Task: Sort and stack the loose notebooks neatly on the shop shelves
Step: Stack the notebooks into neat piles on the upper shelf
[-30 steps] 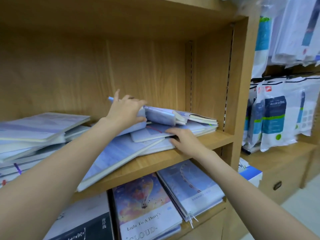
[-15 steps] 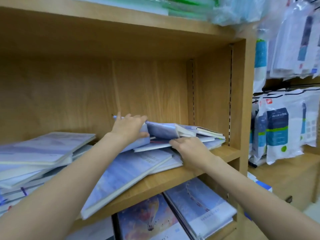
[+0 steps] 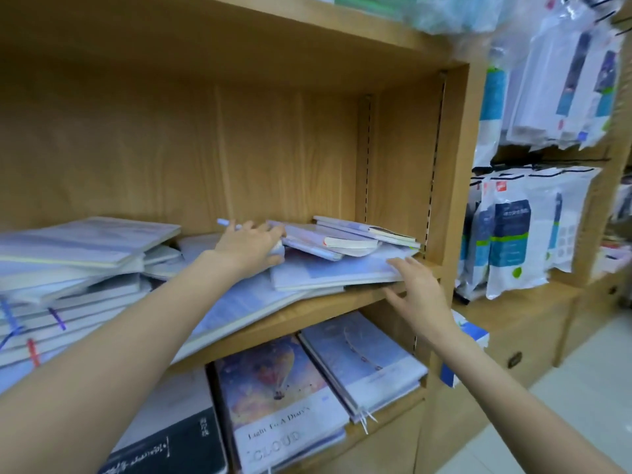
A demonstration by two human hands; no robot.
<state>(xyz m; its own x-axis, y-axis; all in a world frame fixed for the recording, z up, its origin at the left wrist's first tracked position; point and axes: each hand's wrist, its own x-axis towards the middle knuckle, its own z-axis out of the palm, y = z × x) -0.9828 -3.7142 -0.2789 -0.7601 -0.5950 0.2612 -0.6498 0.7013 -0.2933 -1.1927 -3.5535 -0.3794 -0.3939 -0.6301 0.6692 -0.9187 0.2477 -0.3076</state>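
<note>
A jumble of pale blue and lilac notebooks (image 3: 335,268) lies on the wooden shelf (image 3: 325,304). My left hand (image 3: 248,246) reaches into the shelf and grips a small lilac notebook (image 3: 278,249) in the middle of the pile. My right hand (image 3: 419,294) is at the shelf's front right, its straight fingers touching the right corner of a large flat notebook (image 3: 342,273). Two small notebooks (image 3: 362,234) lie crooked on top at the right. A long notebook (image 3: 232,309) slants over the shelf's front edge.
A taller uneven stack of notebooks (image 3: 68,268) with coloured ribbon markers fills the shelf's left side. The shelf below holds display notebooks, among them a balloon-cover one (image 3: 277,388). The cabinet's side wall (image 3: 448,186) stands just right of my right hand. Packaged goods (image 3: 519,230) hang further right.
My right hand slid right along the shelf front from the pile's middle to the large notebook's right corner. The left hand stays on the small notebook. The view tilted upward.
</note>
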